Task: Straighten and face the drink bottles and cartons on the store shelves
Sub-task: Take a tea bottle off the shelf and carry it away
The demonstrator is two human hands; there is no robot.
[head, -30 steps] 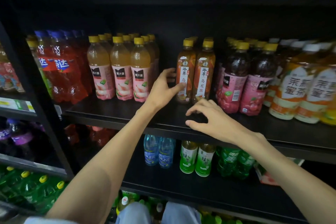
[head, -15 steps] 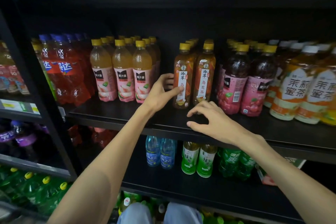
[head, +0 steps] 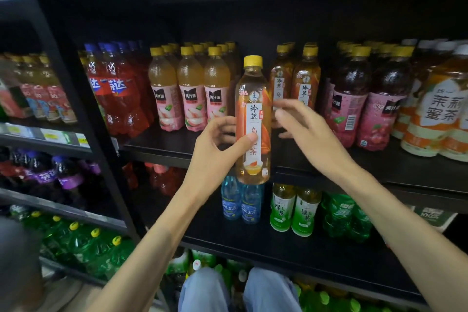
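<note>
- left hand point(head: 215, 149) grips an upright oolong tea bottle point(head: 253, 121), label facing out, in front of the shelf point(head: 379, 172).
- right hand point(head: 311, 132), fingers spread and relaxed, just beside it.

Dim overall: the black shelf point(head: 379, 172) recesses sink into deep shadow while bottle fronts catch soft frontal light, with small glints on the dark juice bottles point(head: 352, 99). The right hand point(head: 307, 132) is motion-blurred. Wide-angle bending and softness grow toward the edges
</note>
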